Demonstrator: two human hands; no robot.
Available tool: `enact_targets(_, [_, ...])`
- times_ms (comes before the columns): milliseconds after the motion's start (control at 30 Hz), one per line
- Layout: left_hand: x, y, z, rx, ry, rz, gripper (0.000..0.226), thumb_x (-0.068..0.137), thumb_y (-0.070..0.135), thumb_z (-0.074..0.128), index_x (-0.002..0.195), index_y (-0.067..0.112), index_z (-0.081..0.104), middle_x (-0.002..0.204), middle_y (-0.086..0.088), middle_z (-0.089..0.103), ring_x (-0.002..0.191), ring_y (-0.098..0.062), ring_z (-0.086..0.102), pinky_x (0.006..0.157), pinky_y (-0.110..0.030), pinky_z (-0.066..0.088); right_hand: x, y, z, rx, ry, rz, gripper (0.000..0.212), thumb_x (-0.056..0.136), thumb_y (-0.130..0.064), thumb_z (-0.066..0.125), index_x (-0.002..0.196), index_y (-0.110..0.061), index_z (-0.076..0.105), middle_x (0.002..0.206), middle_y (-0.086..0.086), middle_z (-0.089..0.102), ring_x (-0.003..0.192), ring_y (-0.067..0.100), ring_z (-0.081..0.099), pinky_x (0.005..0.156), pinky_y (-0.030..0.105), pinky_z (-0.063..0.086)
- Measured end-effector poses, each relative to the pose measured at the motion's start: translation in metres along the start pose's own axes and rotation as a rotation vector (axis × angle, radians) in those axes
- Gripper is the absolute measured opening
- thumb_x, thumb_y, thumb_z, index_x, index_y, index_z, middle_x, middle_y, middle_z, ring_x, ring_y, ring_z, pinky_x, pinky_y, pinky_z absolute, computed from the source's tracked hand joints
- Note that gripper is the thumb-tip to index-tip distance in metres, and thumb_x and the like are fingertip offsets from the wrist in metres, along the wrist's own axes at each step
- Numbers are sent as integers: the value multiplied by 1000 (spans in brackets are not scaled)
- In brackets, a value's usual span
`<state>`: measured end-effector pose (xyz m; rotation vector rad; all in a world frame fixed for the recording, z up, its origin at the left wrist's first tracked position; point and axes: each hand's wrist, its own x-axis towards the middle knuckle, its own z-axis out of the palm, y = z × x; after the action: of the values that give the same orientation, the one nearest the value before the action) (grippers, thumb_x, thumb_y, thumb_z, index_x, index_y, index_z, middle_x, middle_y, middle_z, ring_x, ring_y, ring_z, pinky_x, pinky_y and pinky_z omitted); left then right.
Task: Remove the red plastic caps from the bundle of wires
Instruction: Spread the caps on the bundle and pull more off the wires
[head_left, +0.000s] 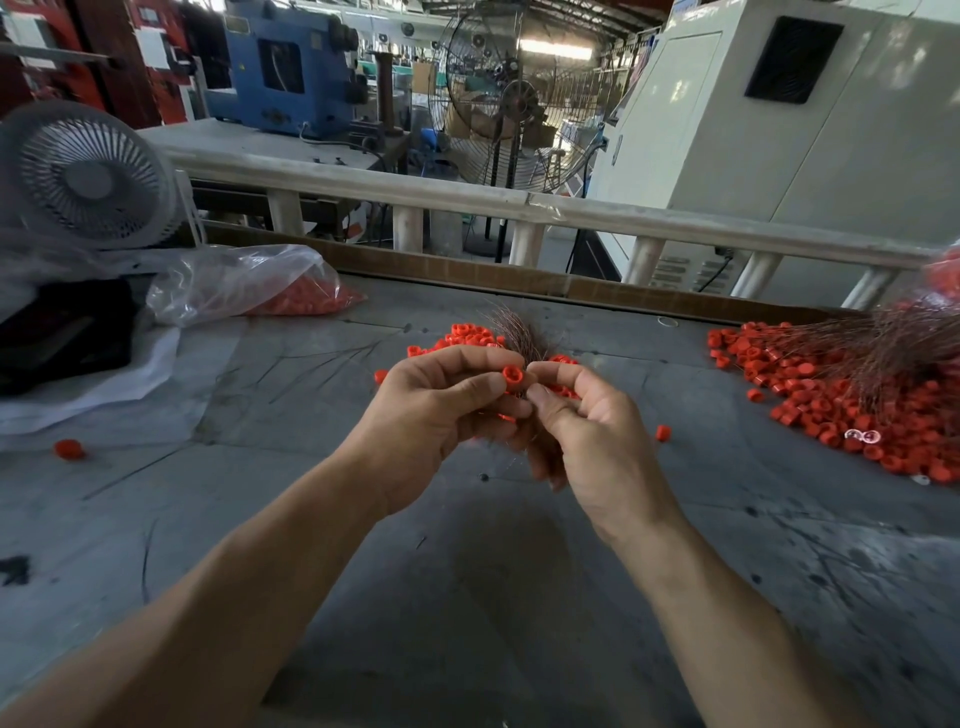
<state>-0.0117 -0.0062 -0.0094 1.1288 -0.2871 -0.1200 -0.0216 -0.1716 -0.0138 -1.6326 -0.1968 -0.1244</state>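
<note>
Both hands are raised over the grey table (467, 571), close together. My left hand (436, 410) pinches a red plastic cap (512, 376) between thumb and forefinger. My right hand (587, 431) grips a thin bundle of copper wires (517, 332) whose ends fan out above the fingers. The lower part of the bundle is hidden inside my hands. Behind my hands lies a small heap of loose red caps (470, 335).
A large pile of red caps with more wires (852, 395) covers the table's right side. A clear bag of red caps (291, 286) and a small white fan (88, 174) stand at the left. Single caps lie at the left (69, 449) and right (663, 433).
</note>
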Motion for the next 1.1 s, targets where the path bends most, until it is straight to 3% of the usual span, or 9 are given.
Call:
enact_targets(167, [-1, 4, 1, -108, 3, -51, 37, 83, 3, 62, 118, -10, 60, 99, -23, 72, 85, -25, 74, 85, -35, 61, 0, -2, -1, -17, 27, -15, 16, 103, -18, 56, 98, -19, 71, 67, 0, 75, 52, 6, 64, 45, 18, 46])
enact_targets(300, [-2, 9, -1, -93, 30, -55, 37, 82, 2, 62, 116, -10, 60, 100, -23, 71, 87, -26, 74, 85, -36, 61, 6, -1, -16, -150, 370, -102, 15, 99, -23, 63, 88, -23, 74, 71, -3, 74, 58, 3, 61, 53, 19, 48])
enact_targets(400, [-2, 12, -3, -76, 42, -61, 39, 82, 2, 62, 118, -11, 60, 100, -23, 71, 88, -27, 74, 86, -36, 60, 13, 1, -35, -247, 485, -70, 17, 97, -25, 63, 83, -24, 73, 69, -8, 73, 57, 3, 59, 55, 22, 47])
enact_targets(533, [-2, 13, -5, -55, 65, -67, 41, 80, 3, 64, 118, -10, 60, 102, -24, 71, 89, -28, 73, 86, -37, 60, 18, 10, -46, -674, 408, 50, 17, 92, -30, 68, 76, -25, 71, 73, -10, 72, 73, 13, 67, 64, 28, 49])
enact_targets(633, [-3, 11, -5, -46, 73, -75, 32, 83, 1, 63, 115, -8, 63, 100, -23, 72, 89, -28, 74, 85, -36, 61, 17, 13, -42, -856, 318, 129, 17, 87, -38, 75, 74, -29, 71, 66, -13, 69, 63, 10, 65, 58, 27, 46])
enact_targets(800, [-2, 10, -3, -23, 85, -83, 22, 91, -5, 57, 113, -8, 63, 101, -25, 72, 88, -28, 74, 78, -33, 62, 18, 15, -34, -989, 268, 146, 14, 83, -41, 78, 85, -28, 75, 77, -4, 75, 76, 23, 71, 70, 31, 54])
enact_targets(1000, [-3, 9, -2, 7, 82, -85, 22, 91, -6, 58, 113, -9, 63, 103, -26, 71, 88, -29, 74, 74, -30, 60, 22, 16, -32, -1078, 273, 97, 13, 89, -34, 72, 80, -24, 72, 74, -3, 73, 75, 24, 70, 66, 31, 54])
enact_targets(1100, [-3, 8, -3, 19, 76, -87, 21, 91, -5, 59, 111, -7, 65, 104, -25, 71, 88, -28, 74, 75, -30, 60, 21, 14, -33, -970, 306, 72, 10, 88, -30, 70, 81, -23, 72, 75, -5, 73, 72, 20, 69, 63, 29, 53])
